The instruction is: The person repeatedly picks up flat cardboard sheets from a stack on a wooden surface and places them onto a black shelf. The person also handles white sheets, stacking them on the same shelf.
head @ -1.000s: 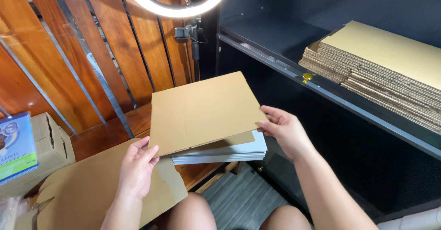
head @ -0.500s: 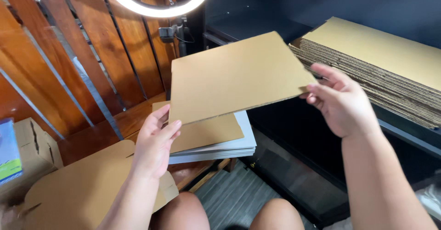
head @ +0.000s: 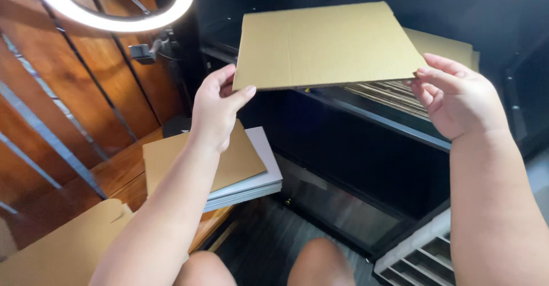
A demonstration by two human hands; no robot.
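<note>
Black shelf unit (head: 366,149) fills the right side; wooden slat wall (head: 86,92) on the left with a lit ring light (head: 114,6) above; wooden table (head: 114,174) low left; you hold a flat cardboard sheet (head: 326,43) up in the air, roughly level, over the shelf; behind it a stack of cardboard sheets (head: 394,89) lies on the shelf; on the table sits a grey-edged pile (head: 251,183) with a cardboard piece (head: 177,160) on top; your left hand (head: 214,112) pinches the sheet's near left corner; your right hand (head: 457,94) grips its right edge, fingers closed on it.
</note>
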